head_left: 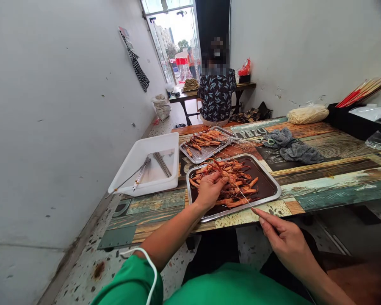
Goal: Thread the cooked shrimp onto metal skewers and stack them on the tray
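My left hand (210, 189) is closed in a pinch on a reddish-brown piece of meat above the near metal tray (274, 194). In my right hand (282, 232), at the table's front edge, is the handle end of a thin metal skewer (245, 197). The skewer slants up and left toward the piece in my left fingers; whether its tip is inside the meat is hidden. Many long, thin meat pieces (239, 202) lie in dark liquid in this tray. Behind it, a second metal tray (195, 159) bears more pieces (206, 137), with metal skewers sticking out to the right.
On the left stands a white plastic tub (136, 189) with metal skewers (161, 164). Grey cloths (301, 152) lie right of the trays. Farther right are a pale bagged bundle (307, 114) and a black box (349, 123). Another person (217, 95) sits beyond, back turned.
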The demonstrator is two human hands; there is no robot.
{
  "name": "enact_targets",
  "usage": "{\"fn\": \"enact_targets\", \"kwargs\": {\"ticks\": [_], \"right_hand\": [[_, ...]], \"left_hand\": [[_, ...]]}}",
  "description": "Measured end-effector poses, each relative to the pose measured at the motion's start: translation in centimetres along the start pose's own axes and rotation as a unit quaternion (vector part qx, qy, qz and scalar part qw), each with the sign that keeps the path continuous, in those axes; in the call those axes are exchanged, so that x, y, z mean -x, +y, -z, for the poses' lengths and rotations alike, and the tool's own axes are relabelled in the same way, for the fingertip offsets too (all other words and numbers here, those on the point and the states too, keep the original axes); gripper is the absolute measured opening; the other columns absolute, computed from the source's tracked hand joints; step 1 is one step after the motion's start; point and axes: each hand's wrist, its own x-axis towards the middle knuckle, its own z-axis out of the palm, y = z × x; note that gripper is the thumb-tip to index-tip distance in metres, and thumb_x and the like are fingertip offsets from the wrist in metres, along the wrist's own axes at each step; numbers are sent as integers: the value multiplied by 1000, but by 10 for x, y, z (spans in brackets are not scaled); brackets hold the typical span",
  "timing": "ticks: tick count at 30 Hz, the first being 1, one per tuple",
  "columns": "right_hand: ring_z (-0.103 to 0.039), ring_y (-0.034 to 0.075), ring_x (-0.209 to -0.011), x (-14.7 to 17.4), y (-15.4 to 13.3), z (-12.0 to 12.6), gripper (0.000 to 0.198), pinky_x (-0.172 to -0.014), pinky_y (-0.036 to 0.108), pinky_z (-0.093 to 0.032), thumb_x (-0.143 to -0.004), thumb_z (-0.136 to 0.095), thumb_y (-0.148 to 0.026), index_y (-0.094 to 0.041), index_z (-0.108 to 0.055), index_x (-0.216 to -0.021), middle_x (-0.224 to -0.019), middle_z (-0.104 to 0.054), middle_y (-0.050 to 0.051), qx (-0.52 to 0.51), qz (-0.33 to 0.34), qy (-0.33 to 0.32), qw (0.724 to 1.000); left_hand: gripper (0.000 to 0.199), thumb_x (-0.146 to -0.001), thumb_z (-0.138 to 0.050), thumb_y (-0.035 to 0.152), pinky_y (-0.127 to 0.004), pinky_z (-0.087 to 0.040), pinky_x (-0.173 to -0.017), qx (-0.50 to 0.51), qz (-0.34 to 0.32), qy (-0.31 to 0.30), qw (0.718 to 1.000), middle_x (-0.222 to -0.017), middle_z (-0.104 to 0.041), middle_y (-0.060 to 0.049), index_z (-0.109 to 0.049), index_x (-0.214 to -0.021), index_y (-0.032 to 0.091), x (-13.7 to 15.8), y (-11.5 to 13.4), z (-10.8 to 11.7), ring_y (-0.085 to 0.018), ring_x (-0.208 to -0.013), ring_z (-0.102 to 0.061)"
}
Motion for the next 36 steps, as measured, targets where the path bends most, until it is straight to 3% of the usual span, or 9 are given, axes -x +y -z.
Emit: {"fn": "enact_targets", "kwargs": {"ticks": [7, 20, 26, 32, 36], "right_hand": [[-68, 22, -93, -1, 6, 1, 33, -81, 30, -54, -84, -49, -27, -19, -69, -108, -102, -71, 7, -7, 28, -25, 999], [-69, 20, -89, -2, 12, -10, 36, -77, 26, -54, -87, -44, -23, -15, -65, -115, -106, -69, 9, 46, 66, -8, 997], [-67, 21, -94, -2, 6, -9, 36, -80, 26, -54, -88, -43, -23, -15, -64, -116, -108, -69, 9, 36, 80, -6, 996], [-67, 22, -94, 4, 7, -3, 37, -72, 24, -56, -88, -44, -24, -14, -63, -118, -107, -69, 10, 41, 72, -14, 997], [-67, 21, -94, 4, 15, -8, 36, -77, 25, -55, -88, -46, -25, -14, -63, -117, -109, -68, 10, 24, 80, 3, 997]], "left_hand": [[29, -63, -74, 37, -29, -55, -64, -14, 4, -8, 1000, -71, -67, -2, -67, -76, 13, 0, 0, 3, -15, -65, -64], [26, -65, -72, 37, -29, -55, -65, -45, 3, -18, 999, -74, -68, -3, -68, -76, 14, 3, -2, 1, -16, -67, -64], [32, -61, -75, 39, -30, -56, -66, 26, 33, -1, 999, -80, -68, -5, -65, -74, 12, 3, 0, -2, -17, -74, -65], [35, -57, -77, 39, -32, -56, -68, 49, 51, 7, 997, -74, -65, -4, -64, -73, 10, 2, 5, -2, -16, -70, -64], [35, -55, -79, 37, -30, -55, -66, 57, 61, 13, 996, -70, -63, -3, -63, -71, 10, 2, 5, -3, -15, -68, -63]]}}
